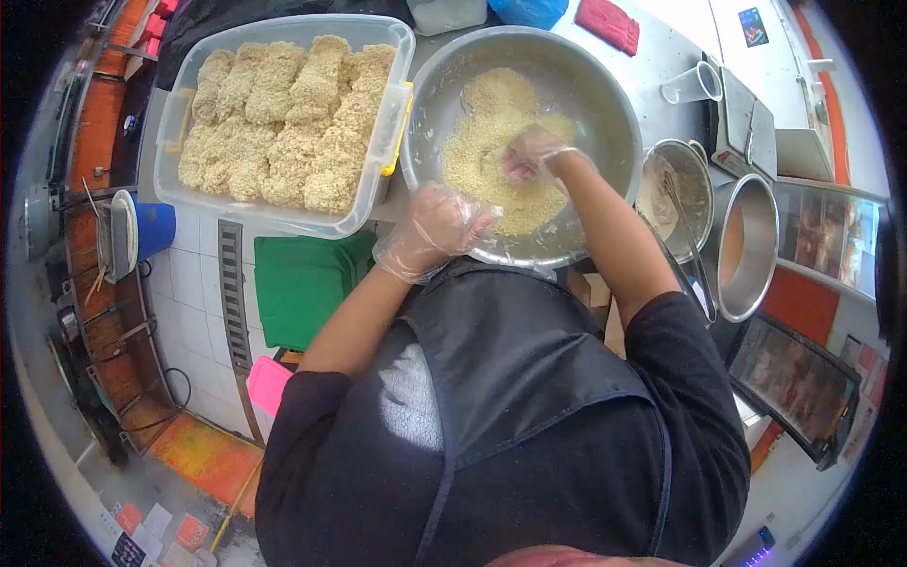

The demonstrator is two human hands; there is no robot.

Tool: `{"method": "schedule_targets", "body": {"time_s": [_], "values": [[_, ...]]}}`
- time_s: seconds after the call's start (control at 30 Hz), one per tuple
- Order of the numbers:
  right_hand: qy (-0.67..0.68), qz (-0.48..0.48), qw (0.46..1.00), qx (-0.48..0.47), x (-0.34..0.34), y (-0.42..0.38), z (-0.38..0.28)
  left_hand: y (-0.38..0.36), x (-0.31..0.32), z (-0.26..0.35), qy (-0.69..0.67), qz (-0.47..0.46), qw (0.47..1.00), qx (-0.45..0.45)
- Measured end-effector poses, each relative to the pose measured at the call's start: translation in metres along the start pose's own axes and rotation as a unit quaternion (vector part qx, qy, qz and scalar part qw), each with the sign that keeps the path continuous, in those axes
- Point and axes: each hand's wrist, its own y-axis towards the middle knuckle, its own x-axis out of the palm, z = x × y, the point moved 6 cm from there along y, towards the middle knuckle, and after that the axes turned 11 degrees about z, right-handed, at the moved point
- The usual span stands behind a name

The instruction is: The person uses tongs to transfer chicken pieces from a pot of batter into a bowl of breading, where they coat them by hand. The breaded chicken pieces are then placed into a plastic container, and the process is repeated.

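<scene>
A wide steel bowl point(614, 104) holds pale yellow crumbs point(472, 170). My right hand point(539, 154), in a clear plastic glove, is down among the crumbs with its fingers curled. What those fingers hold, if anything, is hidden. At the bowl's near left rim, my left hand point(439, 225) is closed, also gloved, with a few crumbs at its fingertips. I cannot make out what is inside that hand. Left of the bowl stands a clear plastic tub point(293, 220) with yellow clips, filled with several crumb-coated pieces point(274, 80) stacked in rows.
To the right are a steel pot of pale batter point(661, 222) with a whisk point(682, 203) and another steel pot point(756, 203). Behind them lies a clear plastic cup point(693, 85). A red cloth point(607, 25) rests at the back. Below the tub is a green bin point(302, 293).
</scene>
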Motion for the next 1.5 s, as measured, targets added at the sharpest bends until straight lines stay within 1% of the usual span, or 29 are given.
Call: {"method": "schedule_targets", "body": {"time_s": [0.03, 0.07, 0.1, 0.13, 0.17, 0.2, 0.23, 0.3, 0.37, 0.5, 0.6, 0.7, 0.77, 0.8, 0.87, 0.93, 0.97, 1.03, 1.07, 1.1, 1.13, 1.17, 1.23, 1.33, 1.37, 1.4, 1.43, 1.47, 1.5], "values": [[-0.284, 0.043, 0.941, -0.177, -0.003, 0.012, -0.018, -0.004, 0.001, -0.001, 0.001, -0.001, 1.0, 0.007], [-0.537, 0.08, 0.771, -0.332, -0.002, 0.008, -0.036, -0.004, 0.0, -0.003, -0.001, 0.003, 1.0, 0.01], [-0.541, 0.081, 0.769, -0.332, -0.011, 0.008, -0.038, -0.004, 0.001, -0.004, -0.018, -0.016, 1.0, 0.017], [-0.256, 0.187, 0.895, -0.314, -0.04, 0.005, -0.047, -0.007, 0.003, -0.004, -0.035, -0.036, 0.999, 0.02], [0.06, 0.272, 0.924, -0.26, -0.068, 0.001, -0.041, -0.007, 0.003, -0.003, -0.035, -0.036, 0.999, 0.017], [-0.048, 0.152, 0.969, -0.187, -0.047, 0.029, -0.032, -0.006, 0.0, 0.0, -0.04, -0.012, 0.999, 0.03], [-0.046, 0.151, 0.97, -0.187, -0.039, 0.037, -0.015, -0.005, -0.003, 0.002, -0.046, 0.013, 0.998, 0.044], [-0.282, 0.037, 0.924, -0.257, -0.007, -0.034, -0.023, -0.005, -0.001, 0.002, -0.051, 0.012, 0.998, 0.033], [-0.355, -0.139, 0.906, -0.181, 0.016, -0.082, -0.024, -0.007, 0.002, 0.004, -0.056, 0.016, 0.998, 0.016], [-0.312, -0.181, 0.891, -0.275, 0.019, -0.08, -0.012, -0.009, 0.006, 0.004, -0.035, -0.012, 0.999, -0.003], [-0.257, -0.034, 0.933, -0.25, -0.029, -0.083, -0.023, -0.007, 0.009, 0.005, -0.029, -0.028, 0.999, -0.033], [-0.238, 0.025, 0.875, -0.42, -0.049, -0.108, -0.028, 0.007, 0.01, 0.012, -0.03, -0.073, 0.987, -0.138], [-0.279, 0.201, 0.78, -0.523, -0.068, -0.125, -0.023, 0.01, 0.021, 0.011, -0.026, -0.1, 0.97, -0.221], [-0.276, 0.205, 0.78, -0.523, -0.069, -0.123, -0.016, 0.01, 0.032, 0.006, 0.066, -0.125, 0.967, -0.214], [-0.225, 0.237, 0.895, -0.303, -0.079, -0.092, 0.018, 0.026, 0.045, 0.002, 0.163, -0.145, 0.955, -0.201], [-0.244, 0.184, 0.921, -0.241, -0.053, -0.088, 0.029, 0.028, 0.058, -0.011, 0.224, -0.28, 0.843, -0.401], [-0.267, 0.125, 0.939, -0.177, -0.033, -0.091, 0.034, 0.034, 0.066, -0.008, 0.229, -0.282, 0.841, -0.4], [-0.337, 0.028, 0.928, -0.155, 0.005, -0.134, 0.013, 0.026, 0.107, 0.019, 0.177, -0.578, 0.769, -0.209], [-0.332, 0.029, 0.929, -0.159, 0.011, -0.136, 0.013, 0.011, 0.126, 0.016, 0.184, -0.579, 0.766, -0.209], [-0.281, 0.029, 0.944, -0.173, 0.02, -0.135, 0.015, -0.013, 0.147, -0.004, 0.091, -0.382, 0.817, -0.422], [-0.229, 0.03, 0.955, -0.186, 0.027, -0.13, 0.018, -0.031, 0.148, -0.018, -0.011, -0.147, 0.793, -0.591], [-0.223, 0.032, 0.956, -0.188, 0.034, -0.115, 0.028, -0.028, 0.143, -0.016, -0.006, -0.148, 0.795, -0.589], [0.092, 0.011, 0.99, -0.104, 0.036, -0.076, 0.051, -0.011, 0.115, -0.009, -0.164, -0.038, 0.777, -0.607], [0.116, 0.064, 0.977, -0.168, -0.043, -0.123, 0.011, 0.001, 0.068, -0.004, -0.386, 0.135, 0.69, -0.598], [-0.096, 0.274, 0.912, -0.289, -0.056, -0.112, 0.012, -0.002, 0.062, -0.01, -0.382, 0.137, 0.691, -0.598], [-0.295, 0.458, 0.749, -0.378, -0.057, -0.105, 0.006, 0.004, 0.051, -0.016, -0.22, 0.067, 0.833, -0.503], [-0.291, 0.458, 0.749, -0.381, -0.066, -0.096, -0.008, 0.012, 0.045, -0.012, -0.045, -0.007, 0.924, -0.379], [-0.268, 0.328, 0.835, -0.35, -0.071, -0.079, -0.022, 0.018, 0.039, -0.01, -0.04, -0.007, 0.925, -0.378], [-0.24, 0.188, 0.9, -0.311, -0.066, -0.064, -0.03, 0.025, 0.042, -0.002, -0.009, -0.124, 0.921, -0.37]]}}
